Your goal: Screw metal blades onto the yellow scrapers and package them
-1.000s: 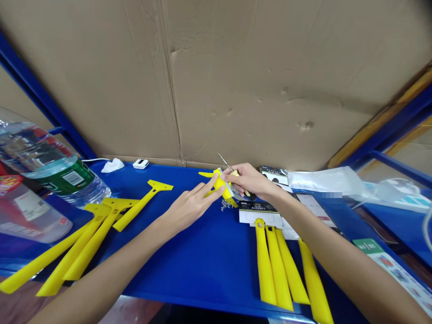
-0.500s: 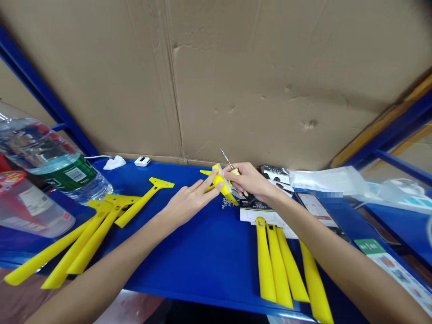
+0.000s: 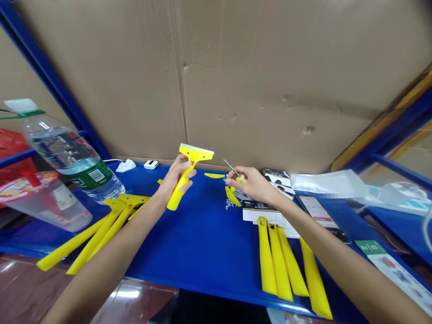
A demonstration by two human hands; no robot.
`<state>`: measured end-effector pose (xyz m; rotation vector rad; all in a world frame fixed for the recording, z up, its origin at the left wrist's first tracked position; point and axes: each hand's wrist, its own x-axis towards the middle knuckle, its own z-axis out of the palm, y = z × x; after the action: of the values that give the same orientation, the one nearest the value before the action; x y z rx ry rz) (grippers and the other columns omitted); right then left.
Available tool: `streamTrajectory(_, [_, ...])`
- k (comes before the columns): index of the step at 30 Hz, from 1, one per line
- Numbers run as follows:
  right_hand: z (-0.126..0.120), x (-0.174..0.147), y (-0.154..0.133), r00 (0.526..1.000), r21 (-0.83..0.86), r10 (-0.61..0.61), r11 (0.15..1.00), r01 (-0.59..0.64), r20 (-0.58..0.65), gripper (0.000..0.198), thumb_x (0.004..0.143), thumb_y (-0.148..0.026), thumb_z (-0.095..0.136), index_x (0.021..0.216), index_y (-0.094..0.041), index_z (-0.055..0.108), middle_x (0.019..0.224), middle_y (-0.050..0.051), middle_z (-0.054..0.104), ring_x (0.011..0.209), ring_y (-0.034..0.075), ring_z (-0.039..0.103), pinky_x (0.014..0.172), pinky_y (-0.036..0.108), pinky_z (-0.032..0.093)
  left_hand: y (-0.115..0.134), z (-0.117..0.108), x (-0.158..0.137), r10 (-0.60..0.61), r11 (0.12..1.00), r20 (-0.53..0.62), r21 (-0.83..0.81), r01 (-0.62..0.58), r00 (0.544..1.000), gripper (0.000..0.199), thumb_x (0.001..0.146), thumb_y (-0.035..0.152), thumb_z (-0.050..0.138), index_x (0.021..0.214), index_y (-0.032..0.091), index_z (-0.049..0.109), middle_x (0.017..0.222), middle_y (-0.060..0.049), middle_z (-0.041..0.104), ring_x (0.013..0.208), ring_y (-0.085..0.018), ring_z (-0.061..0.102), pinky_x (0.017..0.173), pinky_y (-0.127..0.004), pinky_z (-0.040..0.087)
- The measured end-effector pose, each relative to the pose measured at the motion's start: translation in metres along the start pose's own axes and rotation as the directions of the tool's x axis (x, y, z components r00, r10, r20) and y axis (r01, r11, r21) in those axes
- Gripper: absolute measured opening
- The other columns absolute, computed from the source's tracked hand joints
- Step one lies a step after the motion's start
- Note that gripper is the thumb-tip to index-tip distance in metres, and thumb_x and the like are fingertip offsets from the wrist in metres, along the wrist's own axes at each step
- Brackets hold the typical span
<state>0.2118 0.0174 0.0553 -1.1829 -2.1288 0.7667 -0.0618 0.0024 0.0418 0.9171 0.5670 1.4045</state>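
Observation:
My left hand (image 3: 171,177) grips the handle of a yellow scraper (image 3: 197,155), which is tilted upward above the bench. A pale strip runs along the top edge of its wide head, and two small dark dots show on the face. In my right hand (image 3: 254,183) is a screwdriver (image 3: 231,167), its metal shaft pointing up and to the left. Below that hand lie a yellow cover piece (image 3: 232,196) and a cluster of small screws (image 3: 231,204). Another yellow piece (image 3: 215,175) rests farther back, between the hands.
Yellow scrapers (image 3: 103,231) lie stacked at left, partly behind my forearm. Several yellow handles (image 3: 283,265) lie at right, below printed packaging (image 3: 258,211). A water bottle (image 3: 86,166) and plastic cup (image 3: 64,200) stand left; a phone (image 3: 322,216) lies right. Cardboard (image 3: 243,81) backs the blue bench (image 3: 199,252).
My left hand has drawn the scraper left and upward, away from my right hand, turning its head up. The screwdriver has stayed in my right hand. The view has shifted slightly.

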Motion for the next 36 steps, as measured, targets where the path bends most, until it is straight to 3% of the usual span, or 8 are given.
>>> streamTrajectory(2, [0.001,-0.008,0.005,0.997,-0.167,-0.082,0.983,0.081,0.003,0.019,0.098,-0.04,0.069,0.095,-0.022,0.075,0.097,0.005,0.08,0.084,0.023,0.072,0.074,0.035,0.052,0.006,-0.001,-0.001,-0.015,0.995,0.038,-0.097,0.019,0.999,0.043,0.082,0.017,0.082,0.11,0.027,0.052,0.106,0.002,0.063,0.057,-0.004,0.054,0.03,-0.008,0.03])
streamTrajectory(9, [0.013,-0.041,0.036,0.965,-0.414,-0.192,0.876,0.25,0.177,0.01,0.102,-0.028,0.069,0.105,-0.02,0.075,0.114,0.01,0.078,0.102,0.029,0.075,0.087,0.039,0.055,-0.002,0.002,-0.005,-0.062,0.991,0.057,-0.118,0.069,0.996,0.042,0.082,0.013,0.08,0.11,0.027,0.051,0.106,0.001,0.062,0.058,-0.004,0.055,0.031,-0.009,0.03])
streamTrajectory(14, [0.018,-0.05,0.049,0.969,-0.516,-0.139,0.826,0.228,0.204,0.02,0.101,-0.022,0.068,0.119,-0.017,0.075,0.126,0.015,0.072,0.109,0.032,0.074,0.089,0.044,0.058,-0.027,0.003,-0.004,-0.142,0.989,0.006,-0.049,0.142,0.99,0.044,0.081,0.015,0.081,0.111,0.025,0.051,0.11,-0.002,0.063,0.059,-0.005,0.056,0.03,-0.01,0.03])
streamTrajectory(21, [0.014,-0.049,0.055,0.967,-0.498,-0.125,0.838,0.222,0.221,0.01,0.1,-0.02,0.067,0.104,-0.021,0.076,0.113,0.008,0.076,0.103,0.028,0.073,0.085,0.039,0.055,-0.054,-0.001,-0.002,-0.21,0.974,-0.07,0.07,0.215,0.975,0.039,0.085,0.015,0.078,0.115,0.023,0.055,0.106,-0.003,0.065,0.061,-0.007,0.059,0.031,-0.012,0.034])
streamTrajectory(27, [0.014,-0.048,0.054,0.96,-0.478,-0.131,0.845,0.238,0.246,0.01,0.103,-0.021,0.066,0.105,-0.022,0.076,0.115,0.007,0.076,0.103,0.025,0.072,0.081,0.034,0.05,-0.059,0.001,-0.003,-0.206,0.973,-0.064,0.097,0.211,0.976,0.037,0.085,0.014,0.078,0.114,0.022,0.056,0.112,-0.006,0.067,0.063,-0.008,0.06,0.031,-0.012,0.034])
streamTrajectory(32, [0.016,-0.051,0.052,0.948,-0.526,-0.127,0.807,0.27,0.291,0.011,0.105,-0.019,0.059,0.104,-0.019,0.07,0.113,0.009,0.072,0.098,0.025,0.07,0.072,0.033,0.046,-0.06,0.006,-0.007,-0.218,0.967,-0.076,0.12,0.225,0.973,0.038,0.083,0.012,0.079,0.112,0.022,0.056,0.1,-0.003,0.065,0.062,-0.009,0.06,0.031,-0.012,0.034])
streamTrajectory(36, [0.019,-0.056,0.049,0.966,-0.5,-0.2,0.827,0.257,0.166,0.011,0.109,-0.022,0.052,0.114,-0.019,0.062,0.12,0.011,0.068,0.092,0.023,0.068,0.071,0.033,0.046,-0.061,0.006,-0.009,-0.216,0.969,-0.038,0.111,0.219,0.976,0.038,0.084,0.015,0.081,0.114,0.022,0.057,0.104,-0.004,0.065,0.063,-0.009,0.06,0.032,-0.012,0.036])
